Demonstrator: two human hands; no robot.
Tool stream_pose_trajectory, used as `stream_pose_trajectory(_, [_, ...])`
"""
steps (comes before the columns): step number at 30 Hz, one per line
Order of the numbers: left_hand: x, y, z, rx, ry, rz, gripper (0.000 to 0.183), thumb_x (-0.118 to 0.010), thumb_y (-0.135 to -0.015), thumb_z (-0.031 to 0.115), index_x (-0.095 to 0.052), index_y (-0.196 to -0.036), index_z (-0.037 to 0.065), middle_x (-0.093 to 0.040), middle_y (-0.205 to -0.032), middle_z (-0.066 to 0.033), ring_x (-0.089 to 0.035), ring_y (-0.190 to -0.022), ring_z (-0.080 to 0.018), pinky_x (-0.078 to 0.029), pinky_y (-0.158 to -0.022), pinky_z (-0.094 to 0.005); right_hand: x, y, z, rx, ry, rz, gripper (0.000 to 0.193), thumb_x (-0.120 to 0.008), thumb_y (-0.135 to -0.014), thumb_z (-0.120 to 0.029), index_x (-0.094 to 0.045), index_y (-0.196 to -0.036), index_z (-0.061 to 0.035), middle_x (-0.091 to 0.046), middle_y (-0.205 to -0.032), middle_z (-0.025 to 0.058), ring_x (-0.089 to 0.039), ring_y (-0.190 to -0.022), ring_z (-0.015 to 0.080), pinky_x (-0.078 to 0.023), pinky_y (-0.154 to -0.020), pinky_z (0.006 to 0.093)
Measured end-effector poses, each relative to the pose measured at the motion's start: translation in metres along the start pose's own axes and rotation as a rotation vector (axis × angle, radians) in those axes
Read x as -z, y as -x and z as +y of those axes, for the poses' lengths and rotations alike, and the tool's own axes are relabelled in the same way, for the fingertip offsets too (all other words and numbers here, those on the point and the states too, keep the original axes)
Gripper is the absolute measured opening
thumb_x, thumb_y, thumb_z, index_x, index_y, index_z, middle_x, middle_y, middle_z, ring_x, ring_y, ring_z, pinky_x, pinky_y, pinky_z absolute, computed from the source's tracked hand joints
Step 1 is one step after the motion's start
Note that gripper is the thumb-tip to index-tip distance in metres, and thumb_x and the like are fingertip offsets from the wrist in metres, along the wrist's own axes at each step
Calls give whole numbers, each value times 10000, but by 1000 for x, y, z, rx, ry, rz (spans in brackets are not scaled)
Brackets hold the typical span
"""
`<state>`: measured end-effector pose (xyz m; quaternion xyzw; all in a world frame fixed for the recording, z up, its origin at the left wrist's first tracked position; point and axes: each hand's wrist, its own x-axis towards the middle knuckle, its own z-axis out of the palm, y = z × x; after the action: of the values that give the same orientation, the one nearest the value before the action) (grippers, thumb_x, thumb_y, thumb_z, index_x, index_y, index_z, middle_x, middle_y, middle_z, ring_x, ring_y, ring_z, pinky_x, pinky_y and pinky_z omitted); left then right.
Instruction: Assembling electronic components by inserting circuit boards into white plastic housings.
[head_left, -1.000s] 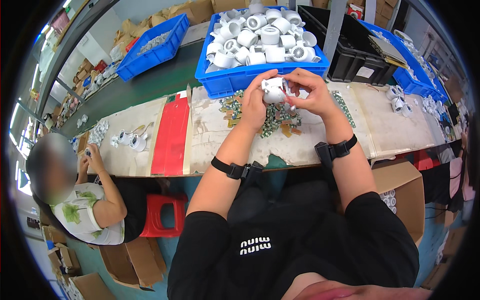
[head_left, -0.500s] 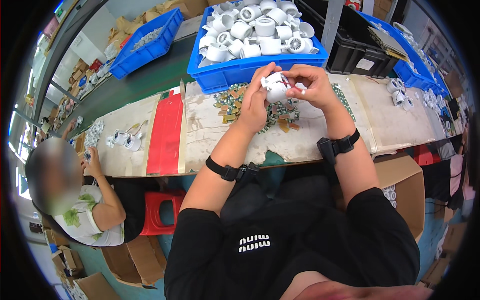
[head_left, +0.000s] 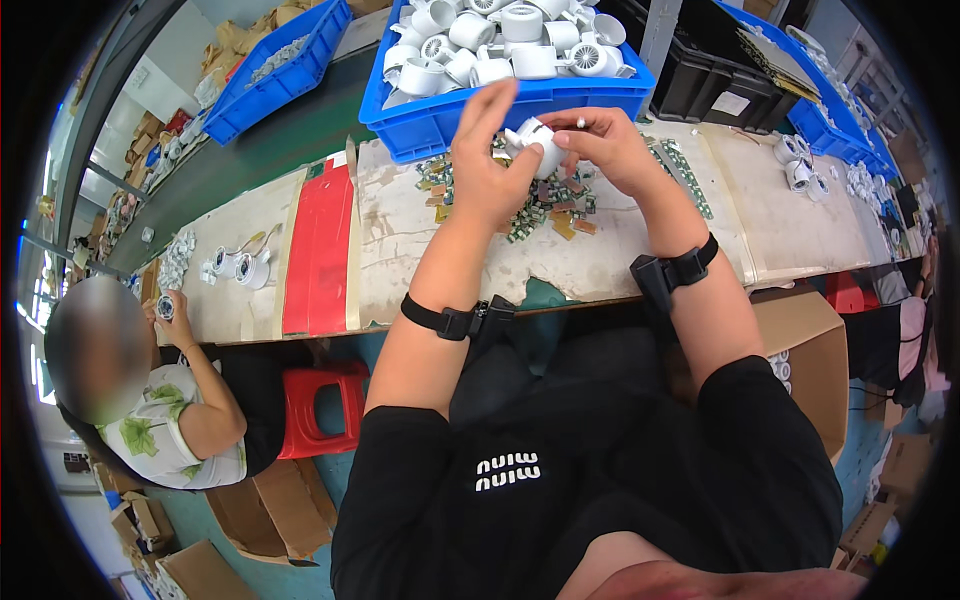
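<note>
In the upper middle of the frame we see a white round plastic housing (head_left: 542,155), smooth, with a dark slit near its top, above the heap of small green circuit boards (head_left: 545,215). Our left hand (head_left: 488,165) is open, its fingers stretched upward and its thumb against the housing. Our right hand (head_left: 608,150) bends inward, fingers half closed beside the housing; whether it grips this, we cannot tell.
</note>
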<state>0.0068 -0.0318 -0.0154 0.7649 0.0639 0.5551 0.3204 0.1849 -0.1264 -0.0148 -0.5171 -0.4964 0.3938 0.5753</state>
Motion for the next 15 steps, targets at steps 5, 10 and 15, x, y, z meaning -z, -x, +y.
stream_pose_trajectory(5, [2,10,-7,-61,61,-168,233,-587,-945,79,-647,-1136,-40,-715,-851,-124,-695,-837,-221,-480,-1009,-474,-9,7,-7,-25,51,-137,338,-733,-923,-200,-684,-1164,32,-720,-907,79,-686,-708,135,-556,-657,267])
stream_pose_trajectory(10, [0,8,-7,418,739,110,238,-451,-1027,98,-621,-1071,-64,-614,-740,-112,-625,-615,-219,-548,-640,-359,17,5,-5,-96,508,-113,251,-795,-851,-241,-713,-914,-12,-703,-779,67,-653,-669,158,-525,-618,315])
stream_pose_trajectory(15, [-9,6,-9,448,485,106,278,-457,-1070,147,-609,-1137,-75,-688,-873,-143,-641,-633,-182,-538,-595,-295,4,7,-2,-180,1048,-160,309,-865,-739,-297,-710,-739,-30,-686,-672,102,-649,-633,229,-506,-599,356])
